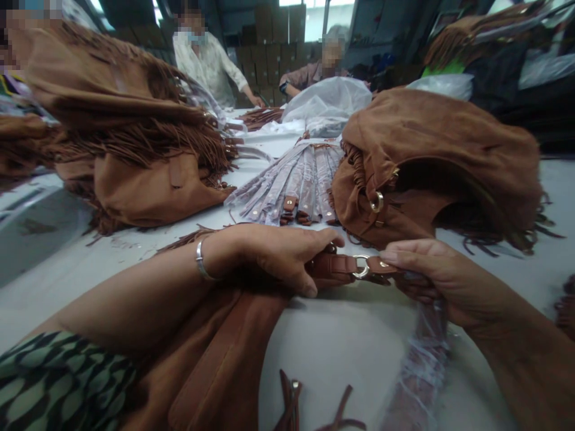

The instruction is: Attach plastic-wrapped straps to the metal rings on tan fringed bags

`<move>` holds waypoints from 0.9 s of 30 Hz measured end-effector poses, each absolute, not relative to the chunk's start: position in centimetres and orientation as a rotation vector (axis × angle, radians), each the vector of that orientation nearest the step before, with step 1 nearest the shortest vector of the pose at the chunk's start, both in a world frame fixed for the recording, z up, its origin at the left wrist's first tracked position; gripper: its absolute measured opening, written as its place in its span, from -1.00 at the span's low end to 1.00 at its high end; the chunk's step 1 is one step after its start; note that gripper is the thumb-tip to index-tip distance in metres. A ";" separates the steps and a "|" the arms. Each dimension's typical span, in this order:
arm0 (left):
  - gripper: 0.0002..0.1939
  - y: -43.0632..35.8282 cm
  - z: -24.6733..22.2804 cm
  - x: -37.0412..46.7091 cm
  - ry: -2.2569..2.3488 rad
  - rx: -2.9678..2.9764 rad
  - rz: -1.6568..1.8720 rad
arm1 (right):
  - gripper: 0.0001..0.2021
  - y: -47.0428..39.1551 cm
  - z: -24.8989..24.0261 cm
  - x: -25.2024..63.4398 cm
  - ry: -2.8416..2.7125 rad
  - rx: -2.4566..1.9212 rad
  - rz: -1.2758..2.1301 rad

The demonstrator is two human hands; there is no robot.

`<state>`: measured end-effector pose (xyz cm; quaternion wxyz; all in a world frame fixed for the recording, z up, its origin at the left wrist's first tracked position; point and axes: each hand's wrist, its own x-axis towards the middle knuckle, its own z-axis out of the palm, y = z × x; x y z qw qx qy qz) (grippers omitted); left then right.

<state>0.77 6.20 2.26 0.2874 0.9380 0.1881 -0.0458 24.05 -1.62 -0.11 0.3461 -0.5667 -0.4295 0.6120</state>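
Observation:
A brown suede bag [233, 353] lies on the table in front of me, partly under my left arm. My left hand [283, 254] grips the bag's leather tab [335, 265], from which a gold metal ring [360, 267] extends. On the ring's other side, my right hand [426, 269] pinches the end of a brown leather strap [380, 264] fitted with a stud. The rest of that strap hangs below my right hand in a clear plastic wrap [417, 371]. Some of my right fingers are hidden behind the strap.
Fringed brown bags [144, 185] are piled at the left, and another brown bag [449, 137] sits at the right. Between them fan out several wrapped straps [291, 179]. Two people [202, 60] stand across the white table [332, 335].

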 end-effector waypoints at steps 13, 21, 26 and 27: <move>-0.67 3.8 0.7 3.3 0.594 2.569 0.189 | -0.61 -1.7 0.0 23.9 -1.129 -1.470 1.585; -0.72 2.5 -0.7 4.3 0.828 2.850 0.290 | -0.59 -1.6 -0.2 23.8 -1.142 -1.493 1.563; -0.68 2.7 -1.3 4.5 0.769 2.916 0.242 | -0.56 -1.6 -0.2 24.4 -1.386 -1.571 1.499; -0.68 2.8 -1.4 4.4 0.746 2.925 0.224 | -0.55 -1.7 -0.1 24.5 -1.427 -1.576 1.478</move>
